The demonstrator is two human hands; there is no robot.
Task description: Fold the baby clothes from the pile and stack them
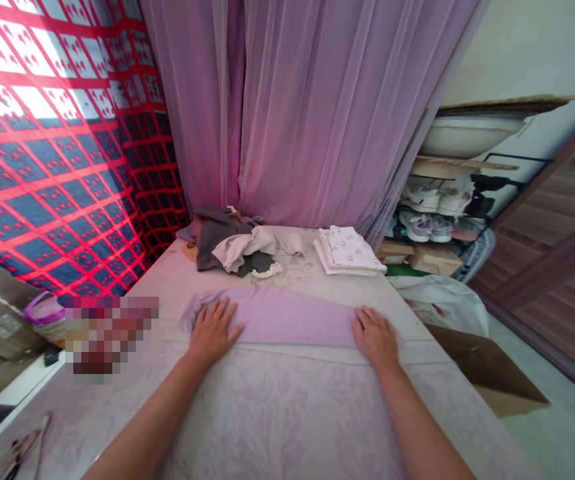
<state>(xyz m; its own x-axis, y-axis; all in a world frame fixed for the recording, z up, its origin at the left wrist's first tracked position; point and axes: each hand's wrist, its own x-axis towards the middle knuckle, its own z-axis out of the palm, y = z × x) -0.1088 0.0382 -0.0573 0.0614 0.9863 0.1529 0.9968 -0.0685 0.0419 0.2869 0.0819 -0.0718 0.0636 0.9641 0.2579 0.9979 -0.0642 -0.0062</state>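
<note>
Lilac ribbed cloth lies under our left hand and right hand, spread flat near either end, gripping nothing, seemingly to hold it smooth

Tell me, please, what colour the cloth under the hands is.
The cloth is pale purple with fine lines, clearest in the head view.
</note>
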